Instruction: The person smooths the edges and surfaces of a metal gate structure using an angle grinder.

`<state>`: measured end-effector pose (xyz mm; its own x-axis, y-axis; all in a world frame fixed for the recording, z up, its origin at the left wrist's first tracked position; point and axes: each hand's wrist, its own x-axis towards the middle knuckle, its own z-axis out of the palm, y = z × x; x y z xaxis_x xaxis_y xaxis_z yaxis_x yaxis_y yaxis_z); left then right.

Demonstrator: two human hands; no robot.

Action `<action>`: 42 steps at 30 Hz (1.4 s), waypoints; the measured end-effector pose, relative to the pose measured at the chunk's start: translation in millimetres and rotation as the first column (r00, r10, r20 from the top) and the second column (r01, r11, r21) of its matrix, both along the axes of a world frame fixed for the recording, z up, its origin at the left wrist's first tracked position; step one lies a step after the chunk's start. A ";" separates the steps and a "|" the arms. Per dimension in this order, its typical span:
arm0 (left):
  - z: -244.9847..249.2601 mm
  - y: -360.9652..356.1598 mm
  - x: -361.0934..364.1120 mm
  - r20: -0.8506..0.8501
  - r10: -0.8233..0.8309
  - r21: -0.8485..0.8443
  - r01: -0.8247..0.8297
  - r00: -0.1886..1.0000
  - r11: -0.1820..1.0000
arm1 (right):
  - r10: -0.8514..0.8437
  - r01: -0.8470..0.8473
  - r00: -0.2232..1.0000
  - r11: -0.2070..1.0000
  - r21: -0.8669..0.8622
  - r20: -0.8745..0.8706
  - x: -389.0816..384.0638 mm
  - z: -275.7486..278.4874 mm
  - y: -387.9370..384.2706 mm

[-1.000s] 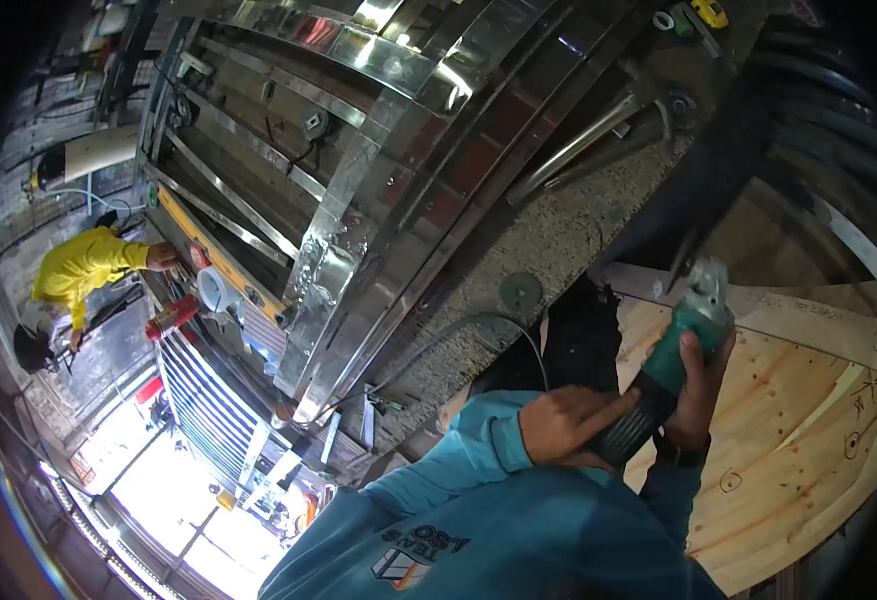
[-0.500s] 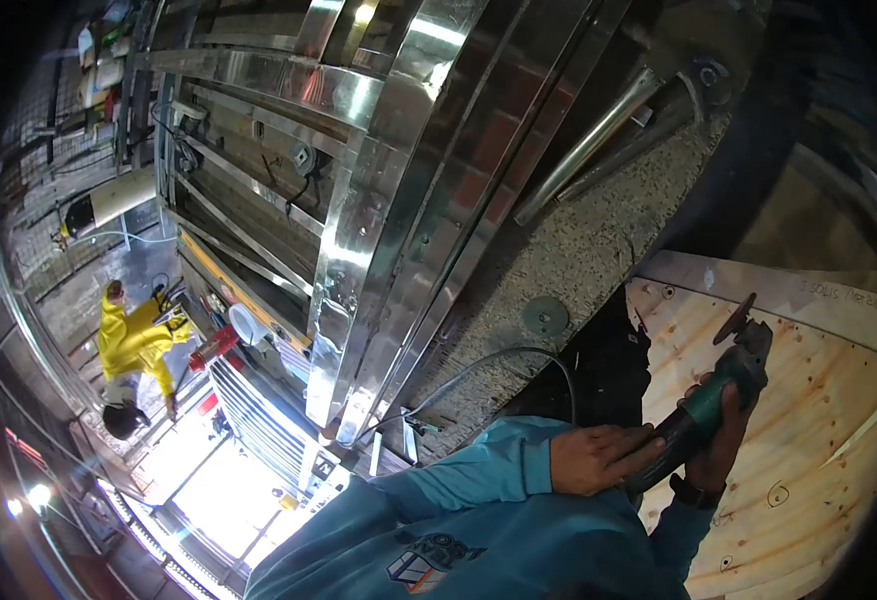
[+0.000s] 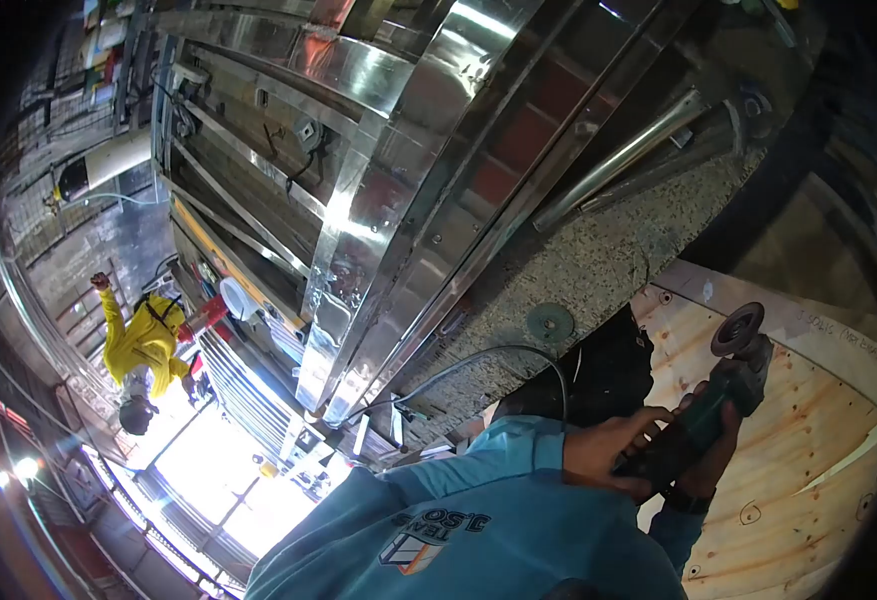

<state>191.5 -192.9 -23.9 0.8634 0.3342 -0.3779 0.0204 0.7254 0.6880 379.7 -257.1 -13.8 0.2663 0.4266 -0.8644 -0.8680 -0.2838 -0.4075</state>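
Observation:
An angle grinder [image 3: 693, 425], dark green and black, is held by both hands at the right. My left hand [image 3: 608, 450] is curled round its rear body. Farther forward, near the metal head, my right hand [image 3: 726, 440] wraps round the tool from the far side, partly hidden by it; a dark band is on that wrist. The grinder's round brownish disc [image 3: 738, 330] faces up towards the camera. A loose greenish disc [image 3: 550, 323] lies flat on a speckled, worn board [image 3: 618, 255]. A black cable [image 3: 503, 350] arcs beside it.
Shiny metal profiles [image 3: 408, 210] run diagonally across the middle. A metal tube [image 3: 618, 160] lies on the board. Marked plywood [image 3: 798, 430] is beneath the grinder. At the left, a person in yellow [image 3: 148, 340] is beside a white bucket [image 3: 238, 298].
The grinder has rolled in my hands, so its disc shows more of its face. My left hand's fingers have curled more. The person in yellow has changed posture, and the view has shifted slightly.

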 end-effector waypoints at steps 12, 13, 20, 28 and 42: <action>6.9 -4.6 -16.6 -0.266 0.078 0.069 -0.062 0.961 0.996 | 0.371 -0.402 0.911 0.897 0.183 0.182 -50.1 2.9 32.2; 11.3 -3.4 -22.7 -0.259 0.084 0.079 -0.065 0.962 0.995 | 0.372 -0.406 0.908 0.894 0.190 0.191 -50.6 1.6 33.5; 28.1 2.1 -69.6 -0.515 0.274 0.450 -0.016 0.812 0.893 | 0.836 -0.870 0.491 0.457 0.184 0.245 -1.4 -29.3 51.9; 5.9 3.8 -117.1 -0.731 0.416 0.572 0.153 0.541 0.806 | 0.265 -0.351 0.856 0.928 0.123 0.444 118.0 -96.2 201.5; -18.1 22.5 -122.6 -0.766 0.503 0.606 0.188 0.401 0.773 | 0.282 -0.062 0.684 0.941 -0.332 0.672 133.0 -153.3 342.3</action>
